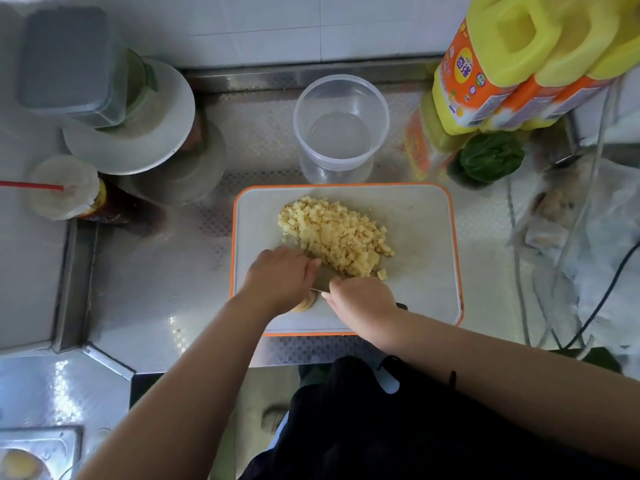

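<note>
On the near half of the orange-rimmed cutting board, the right hand is wrapped round the handle of a knife, blade pointing away toward the heap. The left hand lies knuckles-up just beside the blade, over pale slices; whether its fingers pin them I cannot tell. The diced pieces, small pale-yellow cubes, are heaped at the board's middle, which frees the near edge for cutting. Beyond the board's far edge a clear plastic tub stands empty, likely for the dice.
</note>
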A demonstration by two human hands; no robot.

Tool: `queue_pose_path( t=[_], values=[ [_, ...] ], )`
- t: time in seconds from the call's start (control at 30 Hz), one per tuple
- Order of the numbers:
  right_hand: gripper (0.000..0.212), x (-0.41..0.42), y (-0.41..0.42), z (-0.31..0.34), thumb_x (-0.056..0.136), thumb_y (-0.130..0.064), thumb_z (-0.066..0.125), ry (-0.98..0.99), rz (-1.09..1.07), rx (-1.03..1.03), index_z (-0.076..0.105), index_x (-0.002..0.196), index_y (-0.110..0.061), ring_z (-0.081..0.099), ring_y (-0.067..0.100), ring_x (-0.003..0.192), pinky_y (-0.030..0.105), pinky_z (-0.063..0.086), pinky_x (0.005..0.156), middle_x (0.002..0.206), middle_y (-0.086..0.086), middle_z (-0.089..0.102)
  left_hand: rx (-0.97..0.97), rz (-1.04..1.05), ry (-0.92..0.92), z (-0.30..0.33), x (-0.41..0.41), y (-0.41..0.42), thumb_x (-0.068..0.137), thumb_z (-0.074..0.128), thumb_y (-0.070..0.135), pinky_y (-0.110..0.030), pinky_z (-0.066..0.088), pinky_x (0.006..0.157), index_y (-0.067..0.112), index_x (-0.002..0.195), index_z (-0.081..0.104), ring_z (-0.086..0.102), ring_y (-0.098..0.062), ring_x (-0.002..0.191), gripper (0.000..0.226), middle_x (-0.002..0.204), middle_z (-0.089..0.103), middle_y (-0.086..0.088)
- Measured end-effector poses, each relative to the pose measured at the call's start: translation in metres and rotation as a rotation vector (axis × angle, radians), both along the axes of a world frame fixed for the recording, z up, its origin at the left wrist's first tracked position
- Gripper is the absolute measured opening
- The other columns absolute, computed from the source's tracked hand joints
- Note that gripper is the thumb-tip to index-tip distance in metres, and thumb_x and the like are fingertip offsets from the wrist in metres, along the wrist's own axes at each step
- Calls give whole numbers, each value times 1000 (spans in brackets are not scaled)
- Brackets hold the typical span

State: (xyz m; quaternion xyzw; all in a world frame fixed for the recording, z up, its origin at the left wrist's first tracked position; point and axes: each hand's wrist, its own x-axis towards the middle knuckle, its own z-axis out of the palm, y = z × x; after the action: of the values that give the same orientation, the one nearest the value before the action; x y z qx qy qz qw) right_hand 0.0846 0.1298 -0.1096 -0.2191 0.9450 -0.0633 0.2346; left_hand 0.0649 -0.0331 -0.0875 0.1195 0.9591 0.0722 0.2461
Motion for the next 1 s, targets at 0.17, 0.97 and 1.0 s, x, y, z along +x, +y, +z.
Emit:
queue_pose_path(
  t=[0.17, 0.97, 1.0],
  values=[
    [14, 3, 0, 4, 98, -21, 48, 10, 79, 57, 54, 97, -8, 46, 23, 53, 24, 22, 41, 54, -1, 31, -29, 9, -141, -9, -3, 4, 106, 21, 38, -38, 48, 83, 18, 102, 58, 58, -24, 95, 43, 105, 62, -2],
    [36, 9, 15, 41, 103, -40, 31, -81, 51, 12, 38, 77, -15, 35, 16, 46, 28, 23, 42, 57, -2, 39, 335, 396, 601, -77, 98, -11, 92, 54, 21, -33, 41, 76, 6, 91, 71, 58, -31, 85, 23, 97, 65, -10],
    [36, 8, 14, 41, 103, -40, 31, -75, 55, 14, 37, 78, -15, 35, 16, 46, 28, 23, 42, 57, -2, 39, 342, 399, 596, -77, 98, -12, 92, 54, 20, -33, 41, 77, 5, 91, 71, 59, -31, 85, 23, 97, 66, -10]
  ],
)
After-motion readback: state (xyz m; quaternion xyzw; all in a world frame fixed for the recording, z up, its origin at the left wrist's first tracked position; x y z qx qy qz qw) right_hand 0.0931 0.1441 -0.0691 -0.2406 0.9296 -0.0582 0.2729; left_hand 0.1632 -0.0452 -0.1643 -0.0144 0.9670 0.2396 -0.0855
